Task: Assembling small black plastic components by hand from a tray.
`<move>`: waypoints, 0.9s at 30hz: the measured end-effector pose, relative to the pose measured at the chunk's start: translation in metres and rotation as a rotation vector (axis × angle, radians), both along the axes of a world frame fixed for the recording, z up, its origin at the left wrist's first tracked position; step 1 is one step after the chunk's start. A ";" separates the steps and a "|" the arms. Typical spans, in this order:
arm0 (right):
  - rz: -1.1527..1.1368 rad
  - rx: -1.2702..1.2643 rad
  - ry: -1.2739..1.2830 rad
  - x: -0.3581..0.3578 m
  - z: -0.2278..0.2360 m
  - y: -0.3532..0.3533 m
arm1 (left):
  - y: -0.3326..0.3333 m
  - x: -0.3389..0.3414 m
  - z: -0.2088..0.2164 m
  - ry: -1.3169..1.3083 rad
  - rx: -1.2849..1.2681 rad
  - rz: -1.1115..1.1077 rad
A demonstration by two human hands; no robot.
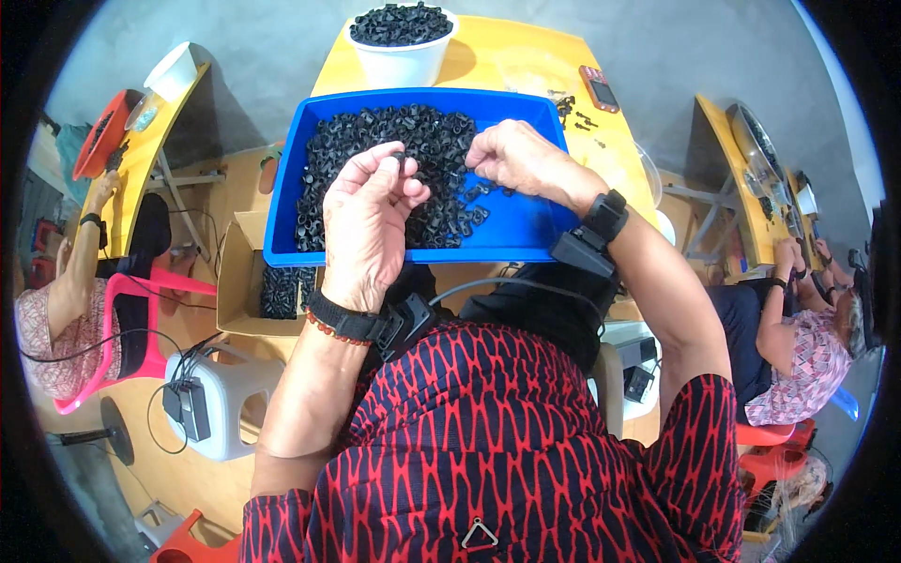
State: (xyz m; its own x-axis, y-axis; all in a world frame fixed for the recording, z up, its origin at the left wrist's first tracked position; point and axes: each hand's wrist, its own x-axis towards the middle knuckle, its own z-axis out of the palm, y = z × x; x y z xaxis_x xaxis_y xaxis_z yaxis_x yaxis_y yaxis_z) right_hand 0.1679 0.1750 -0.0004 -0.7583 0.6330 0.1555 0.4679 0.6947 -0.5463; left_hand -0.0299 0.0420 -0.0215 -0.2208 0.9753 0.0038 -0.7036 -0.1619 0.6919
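My left hand [369, 211] is raised over the blue tray [526, 225], its fingers closed in a pinch on a small black plastic part [398, 155]. To the right, my right hand [522, 158] hangs low over the tray with thumb and fingertips pressed together. Whatever those fingertips hold, if anything, is too small to make out. A heap of small black plastic parts [352, 131] fills the left and middle of the tray. A few loose ones lie below my right hand.
Behind the tray, a white bucket [402, 64] brimming with black parts stands on the yellow table [507, 47]. A red phone [599, 89] and small dark pieces lie at right. A cardboard box [246, 281] sits below left. People work at side tables.
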 end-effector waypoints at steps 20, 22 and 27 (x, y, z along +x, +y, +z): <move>-0.095 -0.406 0.294 -0.002 0.025 -0.025 | -0.002 0.001 0.000 0.053 0.077 -0.059; -0.112 -0.587 0.478 0.004 0.037 -0.045 | -0.005 0.005 0.005 0.056 0.093 -0.069; -0.089 -0.793 0.751 0.008 0.033 -0.082 | -0.014 0.019 0.017 0.131 0.077 -0.168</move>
State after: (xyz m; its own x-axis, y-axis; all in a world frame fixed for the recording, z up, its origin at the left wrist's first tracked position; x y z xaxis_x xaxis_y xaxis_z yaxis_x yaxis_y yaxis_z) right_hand 0.1764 0.0929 0.0328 -0.5872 0.8052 0.0826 -0.1397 -0.0002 -0.9902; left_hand -0.0106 0.0276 -0.0043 -0.0476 0.9941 0.0975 -0.6299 -0.1056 0.7694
